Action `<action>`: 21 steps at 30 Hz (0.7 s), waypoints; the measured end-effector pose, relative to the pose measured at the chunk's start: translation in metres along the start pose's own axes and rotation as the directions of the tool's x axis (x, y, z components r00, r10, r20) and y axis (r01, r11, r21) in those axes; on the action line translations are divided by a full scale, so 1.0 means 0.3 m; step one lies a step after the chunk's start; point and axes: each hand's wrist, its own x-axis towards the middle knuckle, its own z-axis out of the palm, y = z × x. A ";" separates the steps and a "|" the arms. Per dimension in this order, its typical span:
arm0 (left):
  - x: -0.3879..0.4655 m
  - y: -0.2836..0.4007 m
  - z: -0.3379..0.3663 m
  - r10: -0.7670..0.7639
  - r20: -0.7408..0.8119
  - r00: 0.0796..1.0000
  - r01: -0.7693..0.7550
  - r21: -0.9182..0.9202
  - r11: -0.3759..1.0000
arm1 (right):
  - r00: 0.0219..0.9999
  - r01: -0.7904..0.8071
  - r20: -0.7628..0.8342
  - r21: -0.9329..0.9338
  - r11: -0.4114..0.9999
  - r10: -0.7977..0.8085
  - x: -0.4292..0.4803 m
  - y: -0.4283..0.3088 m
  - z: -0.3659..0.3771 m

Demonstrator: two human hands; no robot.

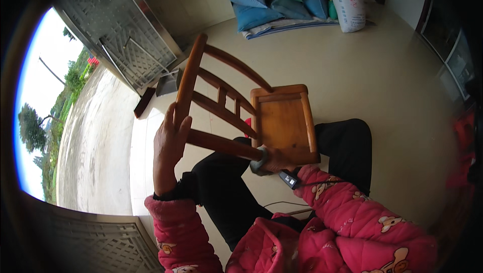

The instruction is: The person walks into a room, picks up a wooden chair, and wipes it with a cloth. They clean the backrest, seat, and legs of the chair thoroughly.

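A wooden chair (285, 126) with a slatted back is held before me, its backrest reaching up and left and its seat close to my knees. My left hand (170, 137) grips the top rail of the backrest. A grey-green cloth (259, 161) lies in my right hand (274, 158), pressed around the backrest post where it meets the seat. A small dark device (289, 179) is strapped at my right wrist, and a black band sits on my left wrist.
Stuffed sacks (256, 14) are piled at the back on folded sheeting, with a white printed sack (348, 5) beside them. A broom head (144, 102) and dustpan (168, 83) stand by the open metal door (128, 35) at left. Red items are at far right.
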 end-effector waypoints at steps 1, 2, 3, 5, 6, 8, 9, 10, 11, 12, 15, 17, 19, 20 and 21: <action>0.001 -0.002 -0.001 -0.021 -0.010 1.000 0.021 0.022 1.000 | 0.998 0.022 -0.062 -0.083 0.996 -0.027 0.006 0.035 0.019; 0.001 -0.002 -0.001 0.000 -0.007 1.000 0.000 -0.010 1.000 | 0.993 0.053 -0.108 -0.030 0.998 -0.056 -0.006 0.068 0.031; 0.001 -0.002 -0.001 -0.031 -0.004 1.000 0.031 -0.004 1.000 | 0.990 0.016 -0.138 -0.007 1.000 -0.017 -0.011 0.097 0.041; 0.007 0.000 -0.002 -0.033 -0.002 0.999 0.033 0.000 0.999 | 0.980 0.030 -0.191 -0.118 0.993 -0.053 -0.004 0.134 0.063; 0.008 0.001 -0.003 -0.048 0.006 0.999 0.048 -0.001 0.999 | 0.975 0.031 -0.213 -0.116 0.993 -0.056 -0.004 0.144 0.069; 0.009 0.004 -0.005 -0.049 -0.001 0.999 0.049 0.000 0.999 | 0.956 0.126 -0.243 -0.162 0.979 -0.163 -0.013 0.144 0.067; 0.008 0.006 -0.006 -0.042 -0.011 0.999 0.041 -0.005 0.999 | 0.952 0.133 -0.250 -0.185 0.974 -0.178 -0.023 0.137 0.061; 0.007 0.006 -0.004 -0.041 -0.017 0.999 0.040 -0.006 0.999 | 0.944 0.160 -0.260 -0.178 0.971 -0.204 -0.030 0.126 0.057; 0.006 0.007 -0.002 -0.028 -0.033 0.999 0.027 -0.005 1.000 | 0.935 0.184 -0.274 -0.170 0.968 -0.226 -0.038 0.112 0.054; 0.006 0.007 0.000 -0.018 -0.044 0.999 0.018 0.001 1.000 | 0.938 0.172 -0.275 -0.158 0.972 -0.211 -0.048 0.096 0.053; 0.008 0.006 0.007 0.041 -0.081 0.996 -0.039 0.026 0.999 | 0.933 0.190 -0.300 -0.065 0.980 -0.200 -0.067 0.048 0.077; 0.009 0.003 0.011 0.028 -0.075 0.997 -0.029 -0.012 1.000 | 0.726 0.266 -0.537 -0.357 0.895 -0.430 -0.057 0.014 0.126; 0.009 -0.004 0.012 -0.032 -0.026 0.999 0.031 -0.049 0.998 | 0.864 0.173 -0.405 -0.321 0.931 -0.300 -0.028 -0.012 0.126; 0.007 -0.006 0.015 -0.007 -0.034 0.999 0.005 -0.056 0.998 | 0.800 0.244 -0.489 -0.266 0.933 -0.349 0.002 -0.035 0.138; 0.008 -0.009 0.013 0.054 -0.065 0.996 -0.058 -0.066 0.996 | 0.845 0.272 -0.426 -0.180 0.945 -0.324 0.024 -0.059 0.121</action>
